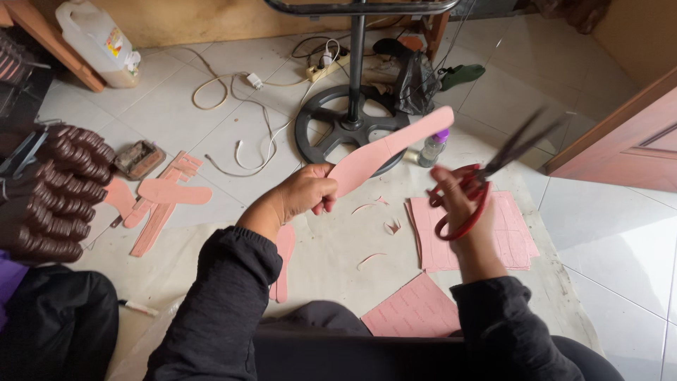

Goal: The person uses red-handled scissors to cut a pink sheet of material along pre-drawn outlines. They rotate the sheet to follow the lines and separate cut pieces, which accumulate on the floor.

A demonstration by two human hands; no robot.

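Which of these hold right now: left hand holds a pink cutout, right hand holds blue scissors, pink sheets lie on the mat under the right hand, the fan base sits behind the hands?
1. The left hand holds a pink sole-shaped cutout. True.
2. The right hand holds blue scissors. False: the scissors have red handles.
3. Pink sheets lie on the mat below the right hand. True.
4. The black fan base lies between the hands and the person. False: it stands beyond the hands.
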